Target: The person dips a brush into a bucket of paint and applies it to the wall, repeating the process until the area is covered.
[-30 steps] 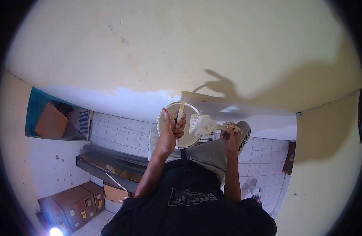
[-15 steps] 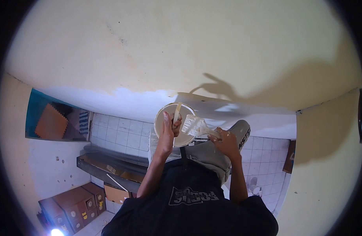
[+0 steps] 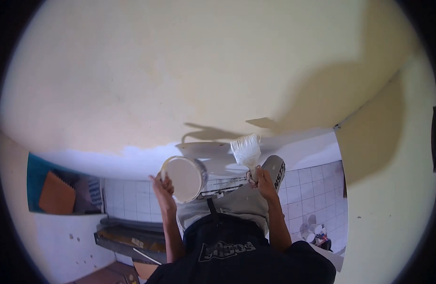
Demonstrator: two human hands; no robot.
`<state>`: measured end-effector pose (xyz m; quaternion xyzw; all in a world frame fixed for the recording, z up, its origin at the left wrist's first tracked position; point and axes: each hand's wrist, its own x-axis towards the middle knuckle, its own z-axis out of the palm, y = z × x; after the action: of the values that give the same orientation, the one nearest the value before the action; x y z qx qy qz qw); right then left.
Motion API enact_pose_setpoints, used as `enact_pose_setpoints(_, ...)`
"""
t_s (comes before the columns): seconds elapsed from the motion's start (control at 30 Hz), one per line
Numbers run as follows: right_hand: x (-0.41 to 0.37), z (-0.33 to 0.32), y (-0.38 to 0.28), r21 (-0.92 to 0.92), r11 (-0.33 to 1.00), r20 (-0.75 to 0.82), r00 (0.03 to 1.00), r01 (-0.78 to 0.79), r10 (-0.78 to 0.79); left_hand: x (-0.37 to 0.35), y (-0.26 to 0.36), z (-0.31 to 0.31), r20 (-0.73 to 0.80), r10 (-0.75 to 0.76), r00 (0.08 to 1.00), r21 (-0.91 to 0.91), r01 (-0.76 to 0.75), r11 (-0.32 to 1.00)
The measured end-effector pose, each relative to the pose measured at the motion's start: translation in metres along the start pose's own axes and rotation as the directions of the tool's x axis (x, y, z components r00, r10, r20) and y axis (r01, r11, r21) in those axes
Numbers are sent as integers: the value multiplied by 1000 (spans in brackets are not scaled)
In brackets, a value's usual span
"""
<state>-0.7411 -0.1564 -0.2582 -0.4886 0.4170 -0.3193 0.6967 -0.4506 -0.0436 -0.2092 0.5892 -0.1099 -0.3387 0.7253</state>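
My left hand (image 3: pixel 164 191) is closed around the pale handle of a paint bucket (image 3: pixel 203 173), at the left side of its rim. Off-white paint (image 3: pixel 182 181) shows inside. To the right, my right hand (image 3: pixel 261 182) grips the handle of a wide paintbrush (image 3: pixel 246 149). Its bristles point up, thickly coated in white, and overlap the lower wall in this view. The brush is apart from the bucket. Ahead of me rises a wall (image 3: pixel 189 80), cream above and white along its lower part.
White floor tiles (image 3: pixel 300 189) lie below. A dark long box (image 3: pixel 132 241) sits on the left, near brown drawers (image 3: pixel 106 274). An orange mat (image 3: pixel 57 194) shows through an opening at far left. Small items (image 3: pixel 317 234) stand on the floor at right. Another wall (image 3: pixel 388 213) adjoins on the right.
The brush has moved from over the bucket's mouth to its right, and its bristles now point up. The bucket, in my left hand, has shifted left and lower in view. The view has tilted.
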Motion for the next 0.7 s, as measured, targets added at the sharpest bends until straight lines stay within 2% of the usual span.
enact_pose_setpoints(0.07,1,1,-4,116,990,-40,996,83,-79,-5,9,-12,-131,65,989,-33,-70,997)
enact_pose_setpoints(0.1,1,5,-6,172,977,-61,992,123,-115,-5,15,-26,-143,89,986,-37,-95,995)
enact_pose_setpoints(0.2,5,6,-24,74,956,-93,957,283,-276,4,19,-81,-169,97,981,-48,-106,993)
enact_pose_setpoints(0.27,4,13,-34,148,958,-183,959,245,-216,5,24,-112,-244,138,960,0,-142,990)
enact_pose_setpoints(0.3,6,15,-40,184,956,-223,957,230,-187,2,25,-121,-340,141,930,39,-136,990)
enact_pose_setpoints(0.33,11,15,-45,167,958,-243,952,232,-188,0,25,-129,-434,146,889,78,-125,989)
enact_pose_setpoints(0.37,15,16,-48,151,962,-265,947,228,-183,-1,24,-139,-463,189,866,167,-124,978)
enact_pose_setpoints(0.47,25,11,-38,184,960,-274,949,213,-158,12,-12,-197,-512,102,853,293,62,954)
enact_pose_setpoints(0.57,36,6,-21,230,951,-279,950,209,-141,15,-58,-221,-533,-7,846,267,176,947)
enact_pose_setpoints(0.7,37,-2,16,222,968,-360,933,117,-30,17,-123,-284,-539,-222,812,330,447,832)
